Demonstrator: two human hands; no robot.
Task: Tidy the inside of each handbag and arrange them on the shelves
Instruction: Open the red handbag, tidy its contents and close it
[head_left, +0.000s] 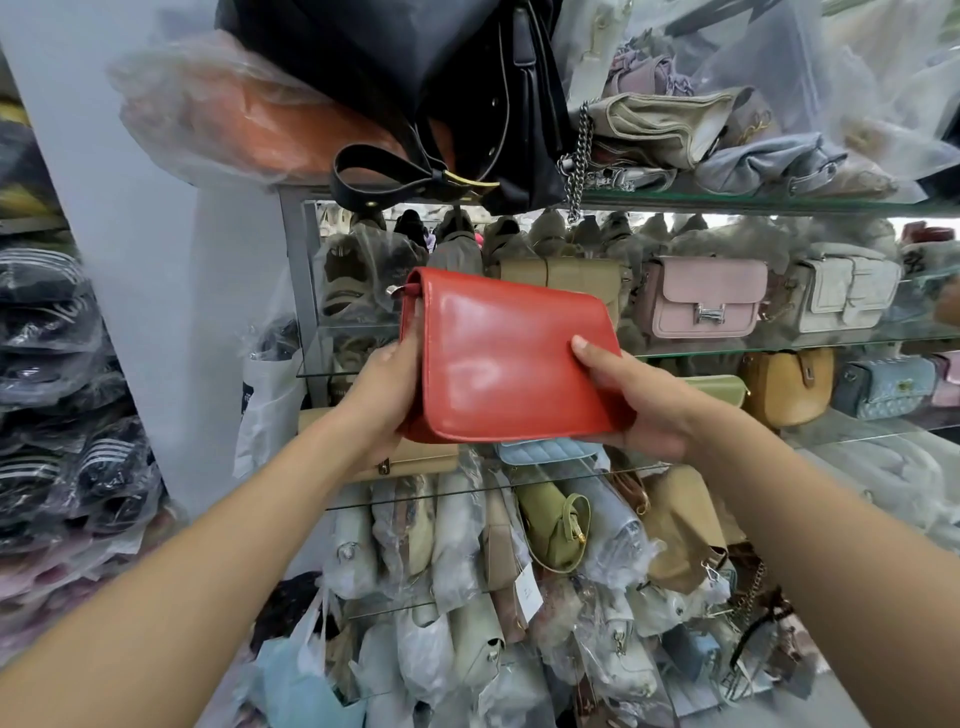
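We hold the glossy red leather flap handbag (511, 358) with both hands — left hand (387, 395) curled round its left edge, right hand (631, 405) gripping the lower right corner. It is raised before the glass shelves (779, 345), its flap closed — so next, we judge, comes placing it in a free spot.

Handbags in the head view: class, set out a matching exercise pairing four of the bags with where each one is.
1 red handbag
2 pink handbag
3 black bag
4 mustard bag

A top shelf
B between left hand and right hand
C beside light blue quilted bag
D middle shelf

Pairs: 1-B, 2-D, 3-A, 4-C
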